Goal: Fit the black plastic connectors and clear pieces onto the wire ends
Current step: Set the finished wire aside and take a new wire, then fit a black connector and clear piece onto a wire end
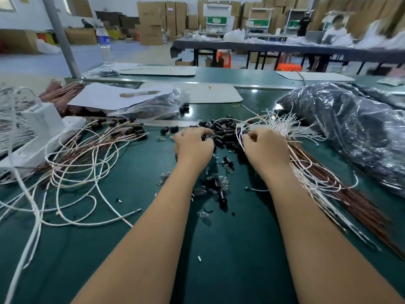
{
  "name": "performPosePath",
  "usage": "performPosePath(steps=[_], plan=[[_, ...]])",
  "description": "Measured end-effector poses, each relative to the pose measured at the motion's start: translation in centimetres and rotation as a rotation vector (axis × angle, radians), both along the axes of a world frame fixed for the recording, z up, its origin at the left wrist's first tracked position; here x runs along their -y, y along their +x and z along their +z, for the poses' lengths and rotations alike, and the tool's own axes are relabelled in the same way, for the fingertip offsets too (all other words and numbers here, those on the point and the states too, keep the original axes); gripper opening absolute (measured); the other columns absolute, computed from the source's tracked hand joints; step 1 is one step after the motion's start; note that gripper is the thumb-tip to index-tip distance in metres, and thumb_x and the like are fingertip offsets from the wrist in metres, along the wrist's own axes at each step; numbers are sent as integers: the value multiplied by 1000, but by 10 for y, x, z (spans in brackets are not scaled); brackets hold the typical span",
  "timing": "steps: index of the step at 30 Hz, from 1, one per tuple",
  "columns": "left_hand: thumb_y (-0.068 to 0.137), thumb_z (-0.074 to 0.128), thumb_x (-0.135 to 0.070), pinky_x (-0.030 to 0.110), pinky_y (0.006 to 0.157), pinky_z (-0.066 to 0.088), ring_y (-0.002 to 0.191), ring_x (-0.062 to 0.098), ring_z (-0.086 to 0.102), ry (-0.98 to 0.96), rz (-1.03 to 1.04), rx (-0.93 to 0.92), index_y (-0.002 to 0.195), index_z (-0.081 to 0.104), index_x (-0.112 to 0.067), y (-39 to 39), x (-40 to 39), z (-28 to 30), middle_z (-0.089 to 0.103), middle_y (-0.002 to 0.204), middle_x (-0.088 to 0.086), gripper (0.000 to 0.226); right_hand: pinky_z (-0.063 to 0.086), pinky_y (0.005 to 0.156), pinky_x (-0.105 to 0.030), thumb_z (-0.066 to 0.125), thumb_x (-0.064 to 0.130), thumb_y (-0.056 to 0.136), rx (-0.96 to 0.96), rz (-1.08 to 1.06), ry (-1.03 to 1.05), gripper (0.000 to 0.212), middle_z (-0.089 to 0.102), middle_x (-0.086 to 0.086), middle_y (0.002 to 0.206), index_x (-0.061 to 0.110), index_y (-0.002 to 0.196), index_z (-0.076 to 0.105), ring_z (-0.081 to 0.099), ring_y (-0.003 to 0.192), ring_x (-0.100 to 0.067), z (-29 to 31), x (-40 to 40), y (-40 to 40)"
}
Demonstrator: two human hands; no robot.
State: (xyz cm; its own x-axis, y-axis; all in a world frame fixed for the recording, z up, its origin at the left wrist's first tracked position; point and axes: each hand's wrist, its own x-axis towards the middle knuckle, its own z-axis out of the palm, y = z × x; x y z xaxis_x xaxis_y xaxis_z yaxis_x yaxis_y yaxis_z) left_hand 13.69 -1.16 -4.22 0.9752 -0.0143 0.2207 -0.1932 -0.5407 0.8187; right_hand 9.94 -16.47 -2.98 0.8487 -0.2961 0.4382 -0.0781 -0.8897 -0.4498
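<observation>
A heap of black plastic connectors (225, 132) lies on the green mat, straight ahead of me. My left hand (192, 143) reaches into its left side, fingertips curled onto a black connector. My right hand (265, 145) pinches a white wire (240, 137) beside the heap's right side. A bundle of bare white and red-brown wires (324, 183) runs under my right forearm. Small clear pieces (223, 183) and a few black connectors lie scattered between my forearms. Finished wires with black connectors on their ends (118, 132) fan out at left.
A large bag of black parts (355, 132) fills the right side. A smaller clear bag (153, 108) and white paper lie behind the left wires. A white power strip (41, 137) sits at far left, a water bottle (104, 44) behind. People work at a far table.
</observation>
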Motion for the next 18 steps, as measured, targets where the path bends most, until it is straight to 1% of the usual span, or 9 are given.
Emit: performPosePath(steps=[2,4,5,7,9,12,14,16,18], plan=[[87,46,-12,44,105,35,129,23,25,7,9,23,117,64,-28,1,1,-2,55,127,2,38,45,77,-33,55,34,93,-102,4,-149,24,62,-3,84,12,86,64,57,83,-24,-1,-7,2],[89,47,-12,35,103,31,127,24,27,10,11,69,116,65,-27,1,-1,-4,59,125,1,36,41,72,-32,55,22,93,-106,-19,-205,14,60,-2,80,11,86,62,57,78,-24,-2,-8,4],[89,47,-11,35,100,31,125,25,29,-2,8,86,115,65,-26,0,-2,-5,61,121,2,35,37,67,-31,53,13,91,-72,-37,-216,11,57,-2,75,11,82,59,54,72,-23,-2,-9,4],[89,47,-9,45,100,38,120,33,38,-34,-17,113,114,67,-24,-3,-2,-4,65,111,5,36,32,60,-30,48,2,84,27,-76,-199,14,50,-2,67,10,75,54,48,64,-23,-2,-10,1],[89,47,-8,51,98,41,118,38,43,-46,-38,152,114,67,-24,-7,-1,-3,64,110,0,36,39,59,-30,47,1,83,157,-116,-107,15,54,-5,73,7,77,59,51,70,-26,0,-9,-1],[93,47,-7,39,104,36,122,20,36,-38,-45,279,121,63,-27,-12,0,-1,60,121,-11,38,40,64,-30,52,6,88,379,-168,-51,15,55,-7,82,4,85,66,51,83,-26,4,-9,-5],[93,44,-4,32,104,32,122,14,35,-61,-105,356,130,56,-32,-15,0,3,56,128,-13,48,41,64,-27,53,6,90,506,-47,-11,13,57,-7,79,3,84,65,52,79,-23,6,-12,-7],[93,42,-5,28,108,24,128,9,28,-28,-199,413,137,45,-40,-18,0,6,46,141,-16,57,39,62,-23,51,5,94,582,164,26,13,55,-3,76,1,87,61,49,71,-17,6,-19,-10],[96,44,-11,31,112,20,134,12,25,49,-245,495,135,47,-38,-18,2,8,41,147,-14,48,33,59,-20,47,5,97,618,297,18,13,50,3,75,1,89,58,43,67,-12,5,-27,-12]])
